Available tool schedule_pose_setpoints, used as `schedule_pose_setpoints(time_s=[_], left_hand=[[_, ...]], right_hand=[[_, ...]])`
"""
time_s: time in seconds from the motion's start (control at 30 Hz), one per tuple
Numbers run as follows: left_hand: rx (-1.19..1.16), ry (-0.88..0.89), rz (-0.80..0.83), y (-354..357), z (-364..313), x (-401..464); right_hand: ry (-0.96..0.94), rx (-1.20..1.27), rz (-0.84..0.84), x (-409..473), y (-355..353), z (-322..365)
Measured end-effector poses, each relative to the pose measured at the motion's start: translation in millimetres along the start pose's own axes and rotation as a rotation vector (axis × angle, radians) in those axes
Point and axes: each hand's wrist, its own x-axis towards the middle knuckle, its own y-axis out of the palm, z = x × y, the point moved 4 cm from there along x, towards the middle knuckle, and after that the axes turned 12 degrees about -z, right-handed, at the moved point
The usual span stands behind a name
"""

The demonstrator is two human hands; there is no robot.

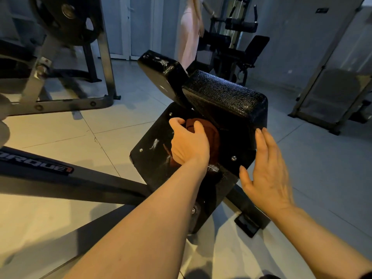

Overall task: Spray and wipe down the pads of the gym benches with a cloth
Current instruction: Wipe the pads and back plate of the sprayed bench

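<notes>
A black gym bench fills the middle of the head view. Its flat lower panel (153, 137) carries screws and white foam streaks. On that panel lies a reddish-brown cloth (211, 135), and my left hand (189, 143) grips it with curled fingers and presses it down. Above and to the right rises a thick textured black pad (227, 97). My right hand (267, 170) is flat with straight fingers, its fingertips at the lower right side of that pad. A second black pad (161, 71) stands behind, also marked with white foam.
A grey machine frame with a weight plate (68, 19) stands at the back left. A black beam (36, 168) with lettering crosses the tiled floor at the left. Another person (189, 31) stands at the back near a black machine (241, 43). A leaning grey frame (330, 81) is at the right.
</notes>
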Motion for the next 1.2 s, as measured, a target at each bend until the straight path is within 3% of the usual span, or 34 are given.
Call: schedule_pose_setpoints(time_s=[0.1,0.23,0.3,0.43,0.6,0.77,0.97,1.13,1.2], left_hand=[[-0.077,-0.053,0.002,0.0,0.1,4.9],[-0.365,-0.386,-0.034,2.6,4.9,13.9],[-0.592,-0.498,0.053,6.2,-0.5,12.4],[-0.686,-0.353,0.206,9.6,-7.0,0.3],[-0.359,0.084,0.040,15.7,-2.6,8.2],[-0.383,0.196,0.005,24.9,-5.8,2.6],[-0.372,0.243,-0.018,35.1,-2.8,4.0],[-0.345,0.015,0.237,56.6,26.5,8.7],[-0.319,-0.053,0.148,53.5,35.1,4.0]], right_hand=[[0.012,0.012,-0.022,0.4,0.2,3.9],[0.027,0.026,-0.033,0.5,0.4,6.6],[0.030,0.028,-0.044,1.2,1.2,8.0],[0.003,0.025,-0.100,3.5,0.7,7.3],[-0.164,-0.014,-0.210,15.6,0.2,11.9],[-0.195,-0.019,-0.202,15.9,11.4,15.7],[-0.197,-0.020,-0.213,17.2,12.6,15.5],[-0.168,-0.029,-0.156,15.5,13.1,17.2],[-0.167,-0.023,-0.131,15.3,11.4,16.0]])
